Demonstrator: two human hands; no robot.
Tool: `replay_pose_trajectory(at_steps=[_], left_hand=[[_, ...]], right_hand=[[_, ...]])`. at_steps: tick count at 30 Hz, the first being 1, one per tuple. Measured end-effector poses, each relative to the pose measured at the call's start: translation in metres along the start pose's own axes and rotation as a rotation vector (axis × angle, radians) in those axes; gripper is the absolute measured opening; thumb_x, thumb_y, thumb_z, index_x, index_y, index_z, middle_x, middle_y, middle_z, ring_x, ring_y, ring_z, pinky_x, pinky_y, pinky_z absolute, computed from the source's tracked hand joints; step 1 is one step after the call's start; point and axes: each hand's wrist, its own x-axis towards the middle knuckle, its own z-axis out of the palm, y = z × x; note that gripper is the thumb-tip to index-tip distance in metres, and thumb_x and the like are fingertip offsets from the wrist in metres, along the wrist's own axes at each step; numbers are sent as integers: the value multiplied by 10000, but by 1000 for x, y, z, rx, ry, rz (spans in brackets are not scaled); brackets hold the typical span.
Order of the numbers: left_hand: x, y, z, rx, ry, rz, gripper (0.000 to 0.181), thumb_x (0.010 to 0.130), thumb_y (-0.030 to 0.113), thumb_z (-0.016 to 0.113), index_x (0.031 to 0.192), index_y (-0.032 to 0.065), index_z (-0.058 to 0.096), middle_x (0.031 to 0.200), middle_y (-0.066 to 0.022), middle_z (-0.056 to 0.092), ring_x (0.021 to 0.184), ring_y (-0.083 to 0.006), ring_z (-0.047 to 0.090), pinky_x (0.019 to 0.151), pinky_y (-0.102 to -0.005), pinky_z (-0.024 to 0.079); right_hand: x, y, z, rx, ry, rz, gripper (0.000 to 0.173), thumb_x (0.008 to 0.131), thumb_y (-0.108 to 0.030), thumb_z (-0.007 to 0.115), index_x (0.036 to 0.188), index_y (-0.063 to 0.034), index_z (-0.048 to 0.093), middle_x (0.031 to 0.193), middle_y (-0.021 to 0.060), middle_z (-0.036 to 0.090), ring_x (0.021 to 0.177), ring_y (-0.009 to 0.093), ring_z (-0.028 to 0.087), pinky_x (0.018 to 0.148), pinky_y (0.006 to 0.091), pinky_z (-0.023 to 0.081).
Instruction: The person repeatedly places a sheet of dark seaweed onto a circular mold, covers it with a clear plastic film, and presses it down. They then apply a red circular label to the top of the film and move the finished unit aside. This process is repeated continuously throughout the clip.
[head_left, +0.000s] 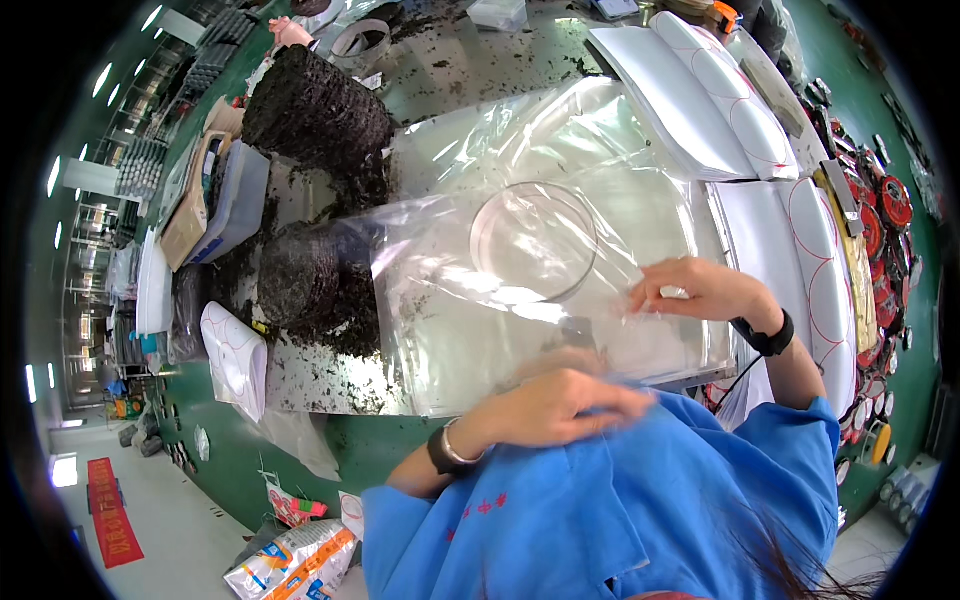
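My right hand is over the right part of a clear plastic film, its thumb and fingers pinched together on the film. Glossy creases run through the film toward those fingertips. My left hand, blurred, is in front of my blue top at the table's near edge; whether it holds anything is unclear. A thin round hoop lies left of my right hand, apparently under the film. Beyond the film's left edge stand a tall dark cylindrical stack and a lower dark round stack, with black crumbs around them.
White paper stacks with red circles line the right side. A grey plastic bin stands at the left. At the far side are another ring, a clear box and another person's hand. Red reels lie beyond the right edge.
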Motion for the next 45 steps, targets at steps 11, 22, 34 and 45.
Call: replay_pose_trajectory(at_steps=[11, 22, 34, 45], left_hand=[[-33, -46, 18, 665, 540, -614, 1093, 816, 562, 793, 1591, -13, 280, 1652, -327, 165, 1502, -559, 206, 1078, -644, 399], [-21, -123, 28, 644, 718, -687, 1326, 762, 639, 815, 1656, 73, 15, 1646, -378, -31, 1536, -552, 83, 1131, -746, 210], [-9, -105, 59, 685, 625, -732, 1291, 737, 550, 857, 1664, 105, 76, 1669, -351, -36, 1516, -598, 85, 1105, -776, 234], [-96, -84, -70, 860, 1051, -564, 640, 862, 267, 773, 1406, 62, 505, 1511, -221, 404, 1417, -415, 387, 1161, -652, 243]], right_hand=[[-23, 81, -48, -583, 801, 349, 446, 864, -90, 699, 1294, -36, 594, 1221, 159, 676, 1089, 326, 664, 948, 422, 520], [-41, 164, -175, -825, 963, 689, 442, 966, -356, 673, 1357, -149, 661, 858, 172, 721, 838, 380, 701, 733, 478, 527], [-19, 172, -82, -904, 507, 756, 590, 987, -206, 604, 1515, -6, 431, 1555, 220, 466, 1431, 400, 443, 1163, 461, 392], [60, 41, 96, -825, 95, 11, 739, 875, -388, 757, 1536, -224, 471, 1684, 66, 289, 1561, 386, 190, 1277, 583, 130]])
